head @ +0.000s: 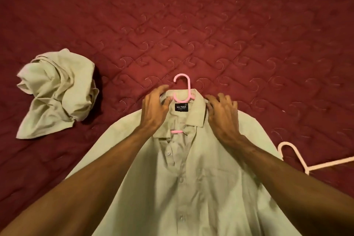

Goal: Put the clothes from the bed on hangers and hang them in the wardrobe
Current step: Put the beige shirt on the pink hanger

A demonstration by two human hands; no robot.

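Observation:
A pale green button-up shirt (191,178) lies flat on the bed, front side up, collar away from me. A pink hanger (183,88) sits inside it; its hook sticks out past the collar and a short piece of its bar shows at the neck opening. My left hand (155,110) grips the left side of the collar with curled fingers. My right hand (222,113) grips the right side of the collar at the shoulder. A second pale green garment (55,94) lies crumpled to the left.
A dark red quilted bedspread (210,25) covers the whole bed. A spare pale pink hanger (298,159) lies on it at the right, beside the shirt's shoulder. A scrap of white shows at the top left corner.

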